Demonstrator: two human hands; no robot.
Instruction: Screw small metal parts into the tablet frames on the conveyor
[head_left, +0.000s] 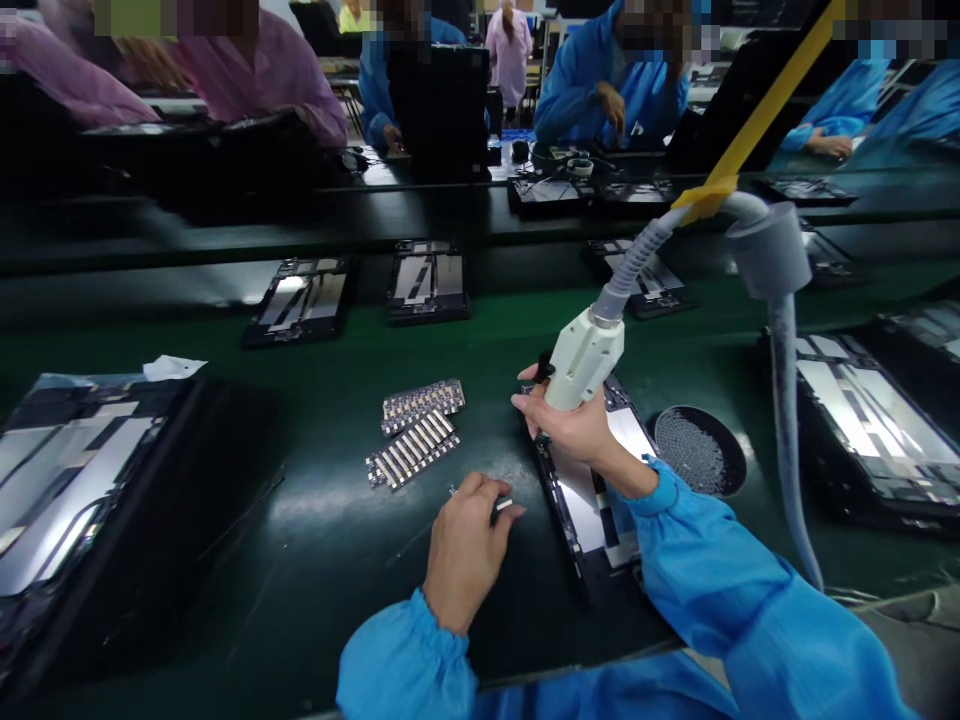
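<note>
The right hand [574, 428] grips one screwdriver [587, 355] over one opened device [576, 490] beside one dish [732, 456]; the left hand [465, 540] pinches one small part [505, 505].

Glossy green workbench [300, 600], pale reflected light [330, 505], dark ledge [442, 213]

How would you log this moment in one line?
right hand: gripping pale tool above black-framed device | left hand: pinching small part | nearby: component strips, round dish

Strips [412, 450]: left of the near device [579, 495]; beyond the left hand [466, 540];
Dish [736, 455]: just right of the near device; small pieces [686, 450] in it;
Behind the strips: two devices [427, 280] side by side;
Right of the dish: another device [877, 410]
</note>
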